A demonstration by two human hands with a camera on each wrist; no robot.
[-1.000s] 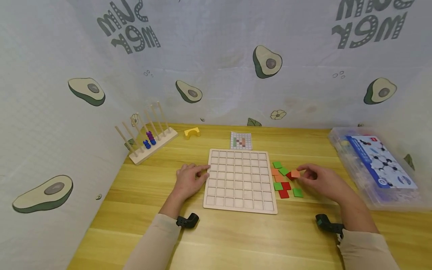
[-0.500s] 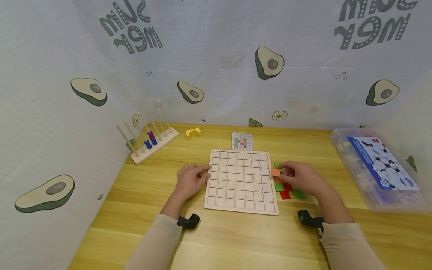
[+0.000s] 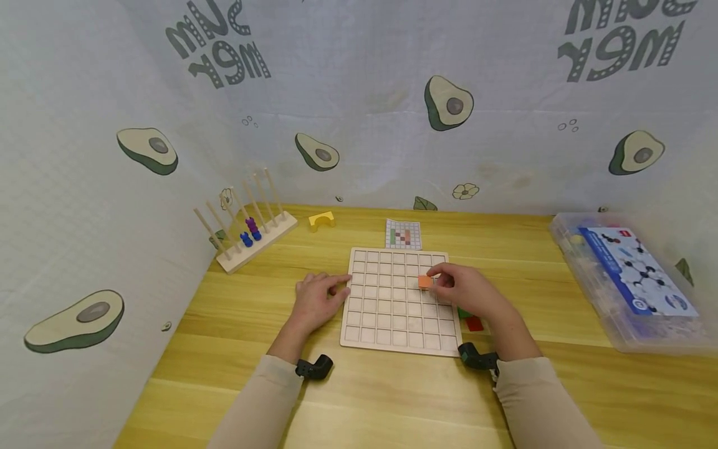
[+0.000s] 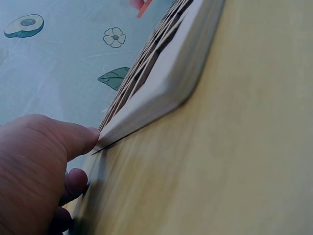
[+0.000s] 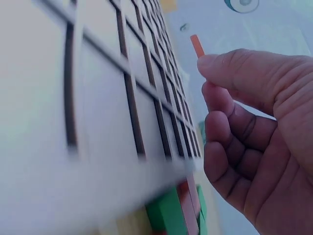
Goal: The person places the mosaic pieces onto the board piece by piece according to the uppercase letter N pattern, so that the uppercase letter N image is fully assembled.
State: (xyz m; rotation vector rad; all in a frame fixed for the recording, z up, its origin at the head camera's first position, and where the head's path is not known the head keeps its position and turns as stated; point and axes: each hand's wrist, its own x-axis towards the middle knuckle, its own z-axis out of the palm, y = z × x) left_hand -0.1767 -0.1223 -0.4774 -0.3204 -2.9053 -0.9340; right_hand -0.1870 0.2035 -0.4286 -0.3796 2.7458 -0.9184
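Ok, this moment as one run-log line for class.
right hand: pinches orange tile above grid board | left hand: touches board's left edge

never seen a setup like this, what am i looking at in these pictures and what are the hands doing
There's no robot here, just a person's bare hands. The wide picture comes from a camera worn on the head, looking down; the two close ones come from cameras worn on the wrists.

The right hand pinches an orange tile above a gridded board. The left hand touches the board's left edge.

On the table, green and red tiles lie right of the board, partly hidden. Beyond it are a pattern card, a yellow arch and a peg rack; far right, a clear box.
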